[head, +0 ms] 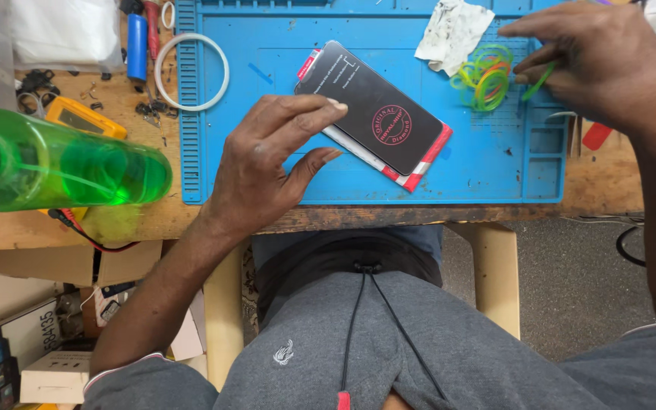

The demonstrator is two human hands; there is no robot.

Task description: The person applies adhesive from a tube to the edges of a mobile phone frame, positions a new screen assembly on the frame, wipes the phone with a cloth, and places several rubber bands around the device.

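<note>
Wooden bench with one blue work mat, its near edge bare ahead of the wrist. Left hand, fingers spread flat, presses one black phone-sized packet; one green bottle lies outboard, cut off at frame edge. Right hand, fingers curled, pinches a green rubber band beside a tangled pile of bands, number unclear.

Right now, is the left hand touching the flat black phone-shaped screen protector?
Touching. The head view shows the left hand with fingertips pressed on the flat black screen protector, no gap visible.
</note>
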